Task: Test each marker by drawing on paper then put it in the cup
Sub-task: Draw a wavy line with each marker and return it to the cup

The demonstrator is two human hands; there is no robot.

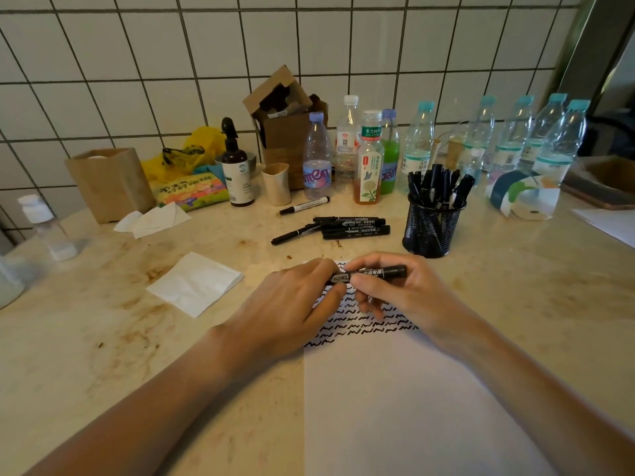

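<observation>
Both hands meet over the far end of the paper point(395, 389), where rows of black squiggles run: the left hand point(295, 304) and the right hand point(391, 290) each pinch the same black marker point(372, 272), held level just above the sheet. Beyond them to the right stands the mesh cup point(431, 231), full of markers, and a loose bunch of markers point(347, 227) lies left of it on the counter point(137, 355).

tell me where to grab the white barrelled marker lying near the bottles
Grip the white-barrelled marker at mid-barrel, coming from above with fingers across its width. It lies flat on the counter and apart from the other loose markers, so both long sides are free. Bottles stand close behind, which makes a low approach from the back awkward.
</observation>
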